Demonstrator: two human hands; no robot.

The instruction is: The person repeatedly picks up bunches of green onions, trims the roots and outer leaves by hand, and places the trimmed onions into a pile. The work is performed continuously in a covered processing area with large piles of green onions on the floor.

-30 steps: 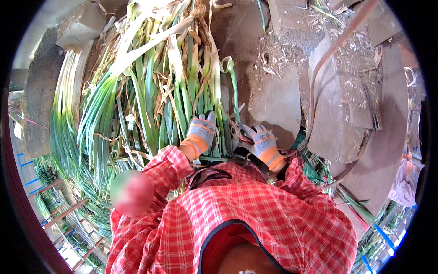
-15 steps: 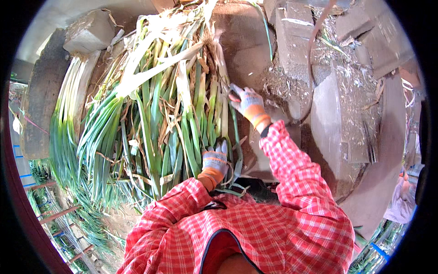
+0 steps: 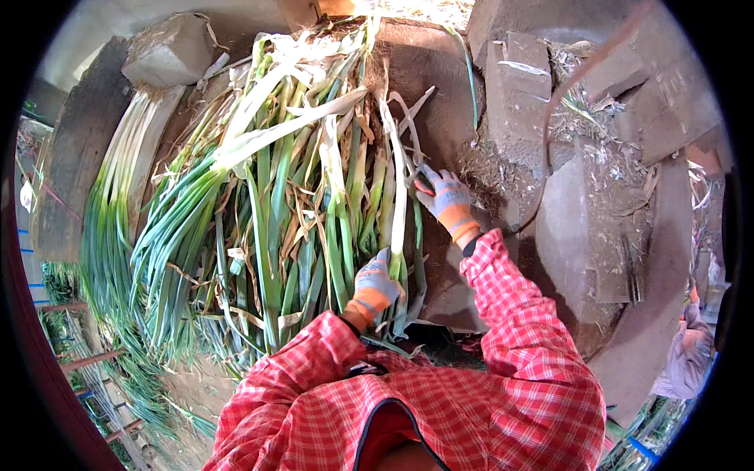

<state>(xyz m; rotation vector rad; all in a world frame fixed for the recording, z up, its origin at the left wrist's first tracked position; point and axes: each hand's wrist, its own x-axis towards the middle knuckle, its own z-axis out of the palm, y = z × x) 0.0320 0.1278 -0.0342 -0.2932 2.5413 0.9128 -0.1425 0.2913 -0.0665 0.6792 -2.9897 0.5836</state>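
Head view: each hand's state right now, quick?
Left hand: at a green onion; grip cannot be told.
Right hand: curled; anything held cannot be made out.

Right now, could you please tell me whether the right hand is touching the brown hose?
Apart. The head view shows a clear gap between the right hand and the brown hose to its right.

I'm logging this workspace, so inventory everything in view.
Heaped stalks: many, green, white and tan, centre-left
Separate stalks: many, white and green, far left
Block: one, grey, upper left
Hose-like line: one, brown, upper right
Slabs: several, grey-brown, right
Co-worker: one, pale sleeve, right edge
Small unclear item: one, reddish, centre
Shirt: one, red plaid, bottom
Left hand: one, grey-orange glove, at the heap
Right hand: one, grey-orange glove, right of heap
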